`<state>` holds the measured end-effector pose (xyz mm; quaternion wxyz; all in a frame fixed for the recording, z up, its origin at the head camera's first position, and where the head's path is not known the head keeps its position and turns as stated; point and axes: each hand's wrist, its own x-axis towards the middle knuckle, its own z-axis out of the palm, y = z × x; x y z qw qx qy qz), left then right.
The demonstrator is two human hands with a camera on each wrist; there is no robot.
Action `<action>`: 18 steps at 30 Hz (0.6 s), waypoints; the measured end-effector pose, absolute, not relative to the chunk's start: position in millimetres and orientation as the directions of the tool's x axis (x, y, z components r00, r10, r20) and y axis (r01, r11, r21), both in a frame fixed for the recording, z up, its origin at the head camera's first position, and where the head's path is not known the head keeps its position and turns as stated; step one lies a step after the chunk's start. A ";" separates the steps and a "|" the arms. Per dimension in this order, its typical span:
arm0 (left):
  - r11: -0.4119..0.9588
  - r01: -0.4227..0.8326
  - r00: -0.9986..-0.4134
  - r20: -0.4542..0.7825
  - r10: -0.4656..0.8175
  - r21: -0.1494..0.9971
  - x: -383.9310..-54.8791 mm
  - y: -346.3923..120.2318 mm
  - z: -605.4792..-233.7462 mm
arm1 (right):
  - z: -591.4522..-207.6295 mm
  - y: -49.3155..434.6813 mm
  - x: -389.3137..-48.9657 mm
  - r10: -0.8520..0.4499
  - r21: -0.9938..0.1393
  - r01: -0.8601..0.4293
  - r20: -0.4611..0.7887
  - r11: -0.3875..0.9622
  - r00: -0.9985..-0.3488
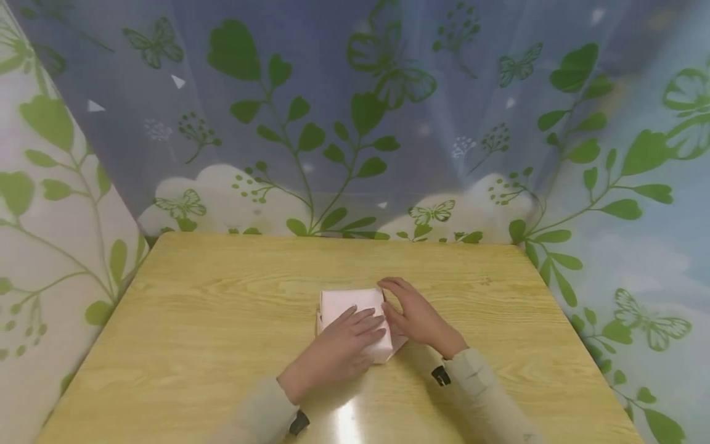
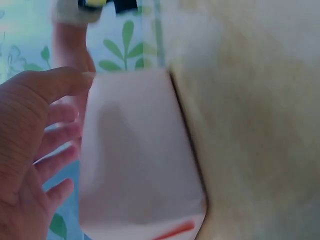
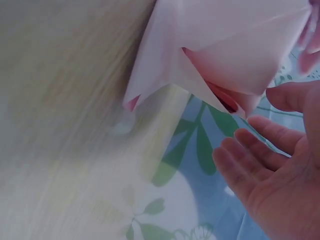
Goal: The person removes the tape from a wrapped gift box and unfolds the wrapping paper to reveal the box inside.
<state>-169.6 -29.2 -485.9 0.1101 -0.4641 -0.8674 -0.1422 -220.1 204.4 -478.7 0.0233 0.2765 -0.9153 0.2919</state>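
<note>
A box-shaped bundle (image 1: 350,298) wrapped in pale pink paper sits on the table. My left hand (image 1: 345,346) lies across its top with the fingers extended. At its right end is my right hand (image 1: 417,313), fingertips near the far corner and thumb by the edge. In the right wrist view, the paper's end flaps (image 3: 225,65) stand loose, with a darker pink inside showing in the gaps. The right hand (image 3: 280,172) has its fingers apart beside them. A red streak (image 2: 175,231) shows at one end of the bundle (image 2: 137,150) in the left wrist view.
The wood-grain table (image 1: 222,283) extends around the bundle on all sides. Behind and beside it hang curtains (image 1: 310,135) printed with green leaves and butterflies. A small translucent piece (image 3: 123,123) hangs at a flap's tip in the right wrist view.
</note>
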 end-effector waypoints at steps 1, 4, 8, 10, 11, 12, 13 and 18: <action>0.534 0.836 -0.541 0.352 0.763 0.128 -165.8 -28.1 -485.7 | -479.0 203.0 -224.2 -0.508 -0.516 -0.529 0.197 0.674 -0.839; 0.570 0.819 -0.537 0.438 0.721 0.067 -154.2 -25.7 -487.5 | -478.7 199.3 -231.4 -0.536 -0.534 -0.537 0.175 0.653 -0.826; 0.635 0.772 -0.559 0.523 0.644 0.044 -141.1 -25.2 -491.1 | -479.0 194.8 -234.1 -0.560 -0.557 -0.550 0.173 0.623 -0.810; 0.661 0.748 -0.581 0.536 0.613 0.055 -136.1 -26.5 -492.3 | -479.7 192.8 -235.2 -0.573 -0.560 -0.563 0.181 0.608 -0.800; 0.675 0.736 -0.594 0.535 0.601 0.059 -133.7 -27.6 -492.6 | -480.3 192.1 -235.6 -0.579 -0.560 -0.569 0.185 0.602 -0.794; 0.686 0.725 -0.606 0.531 0.592 0.064 -131.6 -28.9 -493.2 | -481.1 191.5 -236.1 -0.585 -0.563 -0.574 0.187 0.595 -0.790; 0.695 0.716 -0.617 0.523 0.587 0.065 -129.6 -30.4 -493.6 | -481.9 190.9 -236.4 -0.590 -0.566 -0.578 0.190 0.587 -0.785; 0.717 0.693 -0.650 0.496 0.575 0.077 -124.1 -35.4 -496.1 | -484.3 189.4 -236.4 -0.601 -0.594 -0.575 0.183 0.562 -0.778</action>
